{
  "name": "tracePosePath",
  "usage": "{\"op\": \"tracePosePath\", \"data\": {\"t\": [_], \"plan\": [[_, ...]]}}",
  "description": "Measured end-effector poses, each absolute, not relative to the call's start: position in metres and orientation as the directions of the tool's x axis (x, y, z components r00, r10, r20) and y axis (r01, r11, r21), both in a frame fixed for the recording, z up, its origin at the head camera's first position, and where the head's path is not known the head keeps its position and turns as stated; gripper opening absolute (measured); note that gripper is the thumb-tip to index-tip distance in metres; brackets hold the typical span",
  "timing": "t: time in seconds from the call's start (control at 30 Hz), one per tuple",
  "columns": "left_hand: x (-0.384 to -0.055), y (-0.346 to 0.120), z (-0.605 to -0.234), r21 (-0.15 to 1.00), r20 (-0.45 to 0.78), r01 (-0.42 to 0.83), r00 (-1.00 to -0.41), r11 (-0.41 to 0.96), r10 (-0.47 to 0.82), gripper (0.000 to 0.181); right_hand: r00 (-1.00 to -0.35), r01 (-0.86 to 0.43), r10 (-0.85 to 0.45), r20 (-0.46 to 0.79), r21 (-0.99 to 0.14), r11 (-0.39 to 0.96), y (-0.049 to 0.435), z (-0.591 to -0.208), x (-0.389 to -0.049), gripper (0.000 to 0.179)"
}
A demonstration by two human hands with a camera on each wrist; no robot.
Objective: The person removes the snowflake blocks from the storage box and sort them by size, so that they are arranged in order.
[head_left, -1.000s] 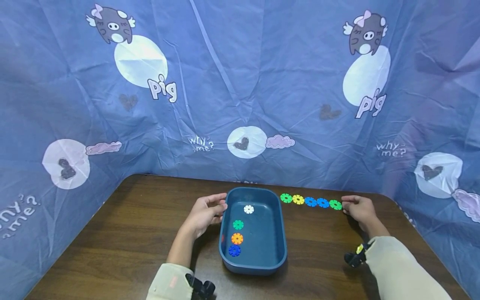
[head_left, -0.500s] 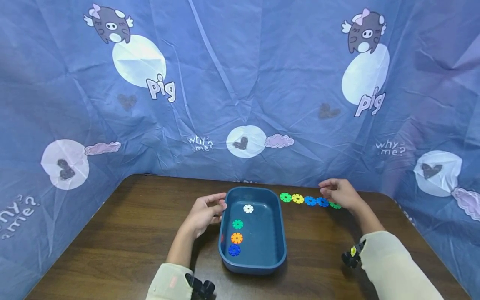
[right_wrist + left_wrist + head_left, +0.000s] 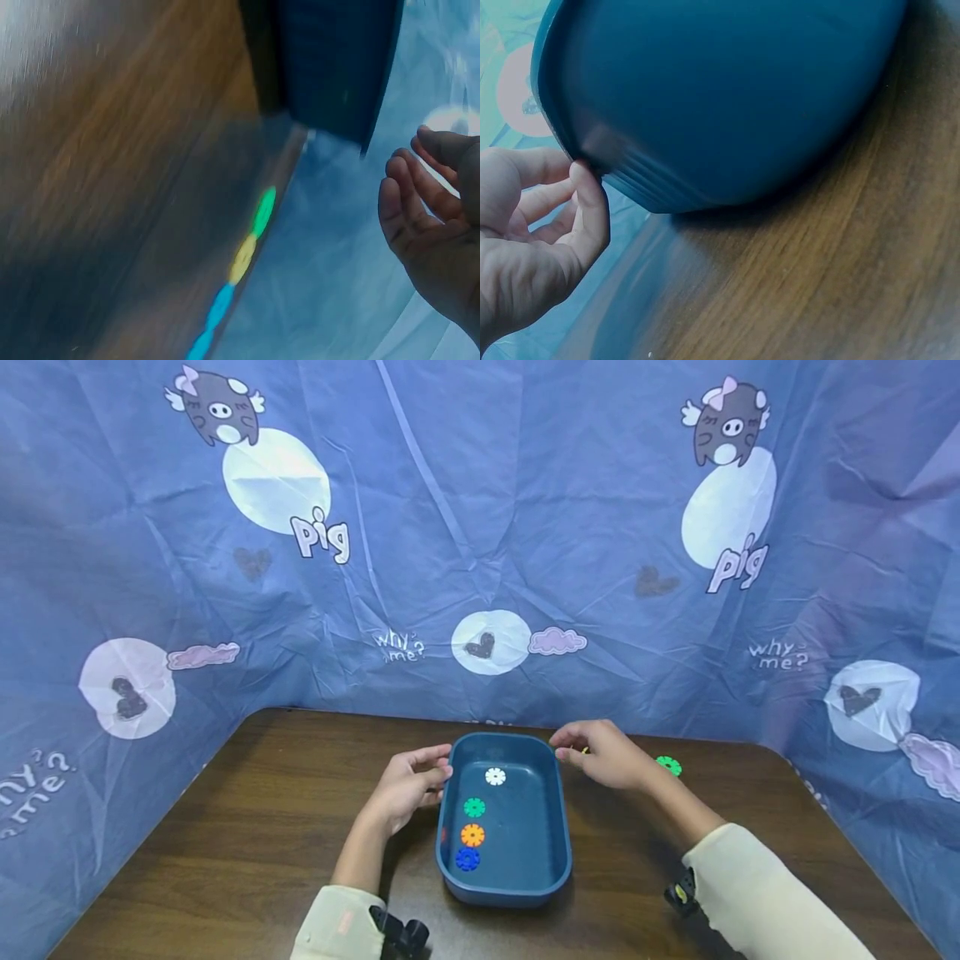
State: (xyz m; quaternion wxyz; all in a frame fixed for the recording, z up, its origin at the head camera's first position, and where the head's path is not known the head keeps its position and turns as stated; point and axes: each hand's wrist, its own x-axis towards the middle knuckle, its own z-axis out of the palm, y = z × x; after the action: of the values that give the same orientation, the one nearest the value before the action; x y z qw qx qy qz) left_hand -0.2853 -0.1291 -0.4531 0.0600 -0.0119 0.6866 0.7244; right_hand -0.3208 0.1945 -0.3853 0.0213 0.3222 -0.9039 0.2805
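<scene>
A dark blue rectangular tub [image 3: 525, 827] stands on the table, a white snowflake disc [image 3: 495, 776], a green one [image 3: 474, 807], an orange one [image 3: 472, 835] and a blue one [image 3: 467, 859] lying in it. My left hand [image 3: 401, 789] pinches the tub's left rim between thumb and fingers, clearly seen in the left wrist view. Over the row of discs, beside the tub's far right corner, hovers my right hand [image 3: 603, 758], fingers loosely bent around nothing. The right wrist view shows the row's green disc [image 3: 264, 213], yellow disc [image 3: 242, 259] and blue disc [image 3: 219, 306].
At the row's right end lies another green disc [image 3: 669, 766]. A red patch [image 3: 443, 835] shows at the tub's inner left wall. The brown wooden table [image 3: 285, 827] ends at a blue printed cloth [image 3: 360, 568] hanging behind it.
My right hand has moved left along the row, from beside its right-end green disc to near the tub's corner. The left hand and tub stay in place.
</scene>
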Motion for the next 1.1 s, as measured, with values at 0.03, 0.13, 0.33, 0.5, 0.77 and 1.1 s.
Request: {"op": "tracePosePath", "data": {"t": [0.03, 0.13, 0.33, 0.5, 0.77, 1.1], "plan": [[-0.285, -0.129, -0.453, 0.993, -0.101, -0.105, -0.992, -0.050, 0.070, 0.040, -0.771, -0.620, -0.596, 0.224, -0.479, 0.622, 0.188, -0.384, -0.317, 0.015], [-0.286, -0.129, -0.454, 0.993, -0.105, -0.108, -0.992, -0.047, 0.069, 0.040, -0.710, -0.686, -0.668, 0.224, -0.433, 0.584, 0.169, -0.384, -0.308, 0.016], [-0.285, -0.129, -0.454, 0.993, -0.104, -0.108, -0.992, -0.048, 0.074, 0.041, -0.616, -0.762, -0.775, 0.142, -0.356, 0.541, 0.141, -0.392, -0.294, 0.018], [-0.284, -0.128, -0.453, 0.994, -0.095, -0.099, -0.992, -0.051, 0.083, 0.041, -0.580, -0.771, -0.815, -0.002, -0.322, 0.550, 0.124, -0.406, -0.285, 0.024], [-0.284, -0.128, -0.452, 0.993, -0.098, -0.104, -0.990, -0.055, 0.098, 0.041, -0.534, -0.795, -0.838, -0.112, -0.269, 0.543, 0.109, -0.420, -0.281, 0.031], [-0.283, -0.129, -0.451, 0.992, -0.110, -0.115, -0.990, -0.050, 0.088, 0.040, -0.508, -0.821, -0.856, -0.100, -0.246, 0.516, 0.095, -0.427, -0.282, 0.033]]}}
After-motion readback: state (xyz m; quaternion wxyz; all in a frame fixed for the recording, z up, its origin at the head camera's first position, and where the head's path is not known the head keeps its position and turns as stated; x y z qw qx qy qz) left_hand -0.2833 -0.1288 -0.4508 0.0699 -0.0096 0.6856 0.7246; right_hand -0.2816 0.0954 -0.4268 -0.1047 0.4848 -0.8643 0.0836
